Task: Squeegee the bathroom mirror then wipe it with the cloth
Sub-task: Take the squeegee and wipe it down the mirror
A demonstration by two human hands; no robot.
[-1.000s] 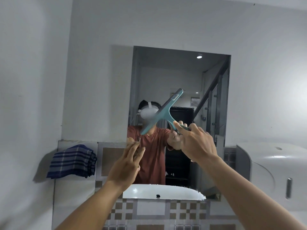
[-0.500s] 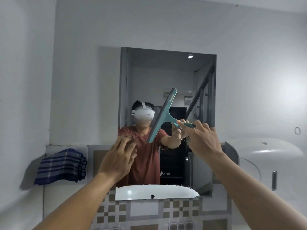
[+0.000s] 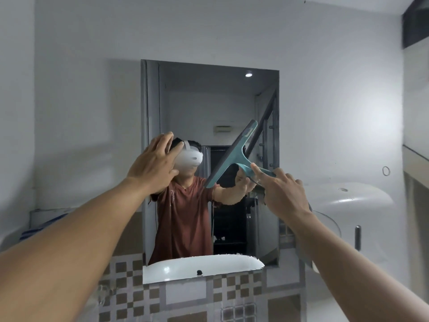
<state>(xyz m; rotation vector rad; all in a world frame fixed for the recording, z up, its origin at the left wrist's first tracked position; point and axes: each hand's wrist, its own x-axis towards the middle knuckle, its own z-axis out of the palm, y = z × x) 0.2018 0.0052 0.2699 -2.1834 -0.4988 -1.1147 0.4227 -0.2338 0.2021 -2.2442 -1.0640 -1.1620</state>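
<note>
Two hands are up at the mirror (image 3: pixel 209 101): the right hand (image 3: pixel 281 194) grips the squeegee (image 3: pixel 234 156) by its handle, blade slanting from lower left to upper right over the glass's right half, while the left hand (image 3: pixel 153 163), fingers spread, empty, sits by the left edge

No text, number or brand can be read. The squeegee (image 3: pixel 233 156) carries a pale mark near the upper end of its blade, just right of the frame's centre, but it is too blurred to make out. The mirror (image 3: pixel 209 101) reflects a small pale plate (image 3: pixel 222 129) on a wall, equally illegible.
</note>
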